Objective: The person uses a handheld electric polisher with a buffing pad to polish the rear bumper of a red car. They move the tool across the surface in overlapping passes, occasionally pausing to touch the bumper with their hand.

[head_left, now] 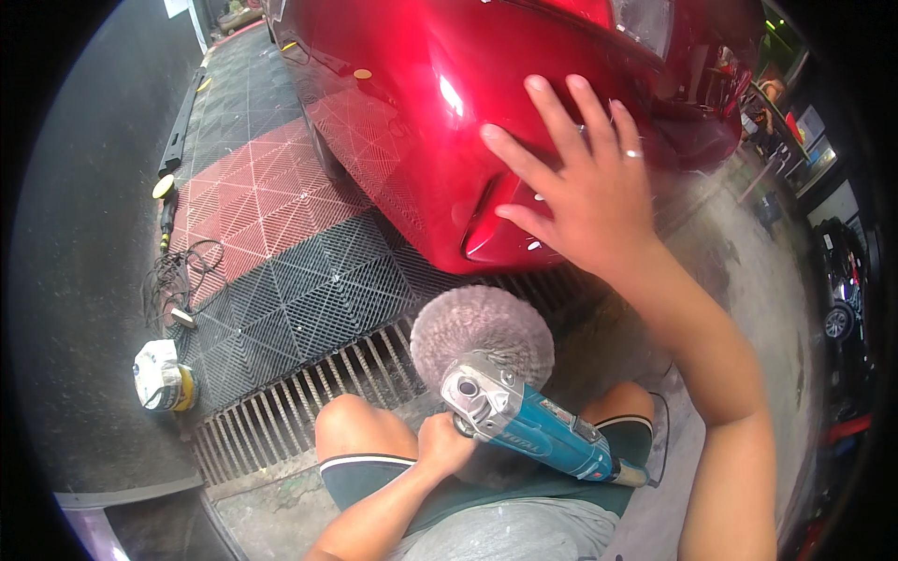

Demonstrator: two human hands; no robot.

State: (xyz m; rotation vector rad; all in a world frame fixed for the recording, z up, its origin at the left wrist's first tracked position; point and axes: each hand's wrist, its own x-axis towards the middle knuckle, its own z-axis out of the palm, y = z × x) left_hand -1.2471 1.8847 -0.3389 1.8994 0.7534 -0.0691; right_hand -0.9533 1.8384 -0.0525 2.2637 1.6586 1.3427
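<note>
- One yellow tub (185,390), contents hidden, left of the red bumper (416,159)
- Left hand (444,446) gripping one teal polisher (538,430) near the bumper
- Right hand (599,196) spread open on the bumper

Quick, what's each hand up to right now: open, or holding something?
Left hand: closed, holding the blue polisher near its head.
Right hand: open, fingers spread, seemingly resting on the red car.

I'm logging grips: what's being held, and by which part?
The left hand holds the teal polisher at the side of its metal head; the right hand holds nothing.
</note>
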